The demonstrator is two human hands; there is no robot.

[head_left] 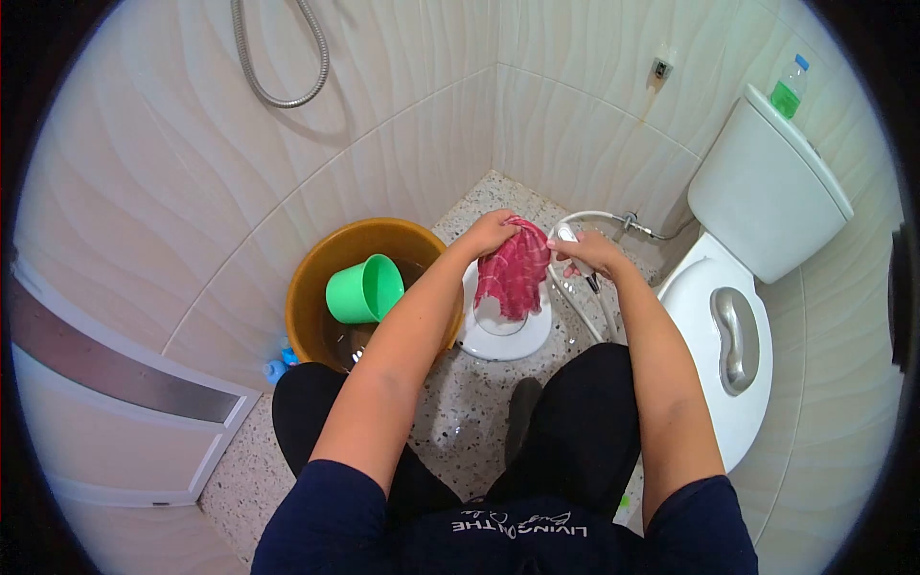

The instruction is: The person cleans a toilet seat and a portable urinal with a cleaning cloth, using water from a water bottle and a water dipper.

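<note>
A wet red cloth (515, 273) hangs from my left hand (491, 233), whose fingers are closed on its top edge. Below the cloth is a white round basin (508, 343) on the floor. My right hand (591, 252) is closed around a white sprayer head (566, 233) at the cloth's right side. A white hose (578, 305) loops beside and below that hand. Left of my left forearm stands a brown tub (309, 278) with a green dipper (356, 291) in it.
A white toilet (700, 287) with a metal handle piece (734, 340) on its lid stands at the right. A green bottle (788, 91) is on its tank. Blue bottles (278, 368) lie beside the tub. A metal shower hose (289, 100) hangs on the wall.
</note>
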